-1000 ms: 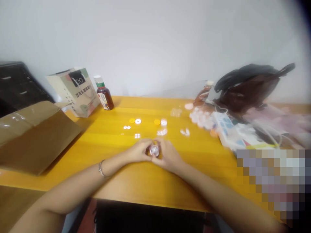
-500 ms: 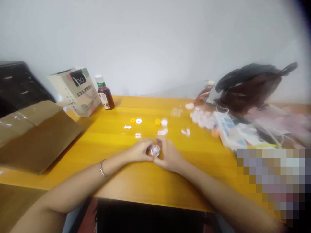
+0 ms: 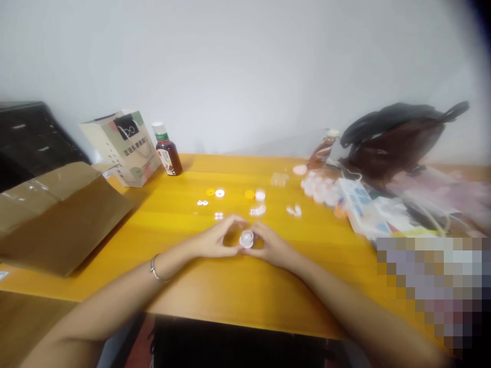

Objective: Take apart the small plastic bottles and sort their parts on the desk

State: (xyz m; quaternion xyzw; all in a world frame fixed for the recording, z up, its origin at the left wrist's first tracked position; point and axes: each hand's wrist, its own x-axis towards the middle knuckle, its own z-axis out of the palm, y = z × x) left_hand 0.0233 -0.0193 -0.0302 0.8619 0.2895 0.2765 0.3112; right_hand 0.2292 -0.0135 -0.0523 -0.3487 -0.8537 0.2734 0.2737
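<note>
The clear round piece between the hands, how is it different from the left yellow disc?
The clear round piece looks see-through and whitish; the left yellow disc is yellow.
The clear round piece is in the fingers of the right hand; the left yellow disc lies on the table.
The clear round piece is nearer the person than the left yellow disc.
Both are small and round.

Table (image 3: 157, 225) lies open beside the cardboard box (image 3: 72, 220) (itself a barrier); rightward, piled clutter (image 3: 387, 210) blocks passage.
</note>
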